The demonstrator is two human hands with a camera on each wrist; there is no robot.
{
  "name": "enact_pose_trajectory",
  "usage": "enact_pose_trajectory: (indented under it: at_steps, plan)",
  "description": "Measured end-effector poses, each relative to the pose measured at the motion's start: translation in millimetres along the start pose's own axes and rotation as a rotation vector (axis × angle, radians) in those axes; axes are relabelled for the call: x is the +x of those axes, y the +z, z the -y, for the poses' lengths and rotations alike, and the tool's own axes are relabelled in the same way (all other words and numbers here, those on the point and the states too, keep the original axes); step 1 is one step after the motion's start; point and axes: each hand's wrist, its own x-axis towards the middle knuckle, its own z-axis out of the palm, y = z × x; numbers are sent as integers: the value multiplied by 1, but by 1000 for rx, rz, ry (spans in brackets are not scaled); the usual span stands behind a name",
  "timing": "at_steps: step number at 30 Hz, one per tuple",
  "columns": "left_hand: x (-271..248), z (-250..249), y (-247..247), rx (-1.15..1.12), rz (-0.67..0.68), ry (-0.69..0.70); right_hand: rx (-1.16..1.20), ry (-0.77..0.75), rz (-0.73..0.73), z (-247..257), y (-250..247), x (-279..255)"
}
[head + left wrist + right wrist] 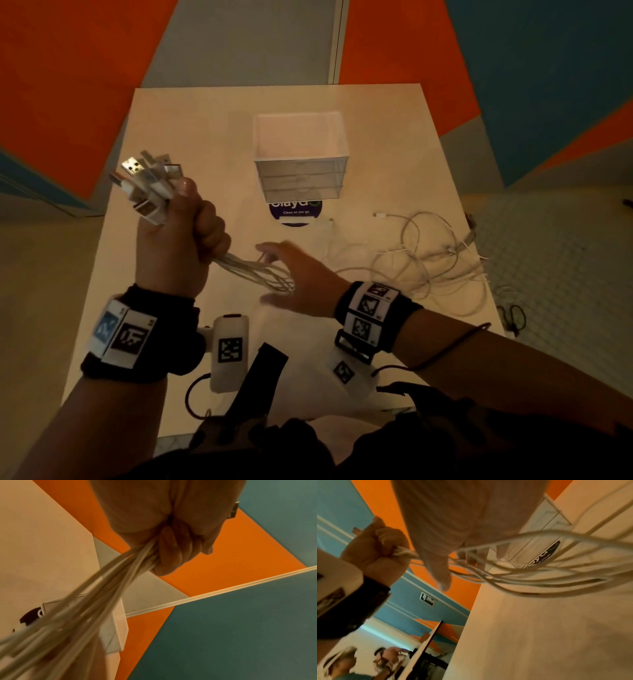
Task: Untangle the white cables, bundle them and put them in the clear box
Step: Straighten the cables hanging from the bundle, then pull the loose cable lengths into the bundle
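My left hand (197,233) is raised over the table's left side and grips a bunch of white cables (253,267) in a fist. Their USB plugs (147,181) fan out above the thumb. From the fist the strands run right to my right hand (287,274), which is blurred, fingers spread and fairly straight, with the strands passing among them. The wrist views show the fist (171,547) on the cables (106,588), and the thumb (440,574) beside the strands (522,574). The rest trails in loose loops (431,260) on the table's right. The clear box (301,157) stands beyond, nothing visible inside.
The white table (191,137) has a round dark sticker (296,214) just in front of the box. A thin black cord (513,317) lies by the table's right edge. Orange, grey and blue wall panels stand behind. People (385,655) show far off in the right wrist view.
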Motion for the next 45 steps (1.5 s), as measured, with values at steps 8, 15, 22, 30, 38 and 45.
enact_pose_trajectory:
  at_steps: [8, 15, 22, 30, 38, 45]
  plan:
    - [-3, 0, 8, -38, 75, 7, -14, -107, 180, 11, -20, 2]
    - [18, -21, -62, 78, -65, 24, -286, 189, 218, -42, -72, -42]
    - [12, 1, -41, 607, -219, -40, -679, 124, 192, -44, -96, -51]
    - [-8, 44, 48, 925, 300, -78, -566, -43, 163, 23, -100, -18]
    - [-8, 17, 46, 803, 278, -21, -255, -112, 30, 20, -113, -29]
    - [9, -35, -6, 831, -24, 238, -357, 87, -112, -39, -139, -57]
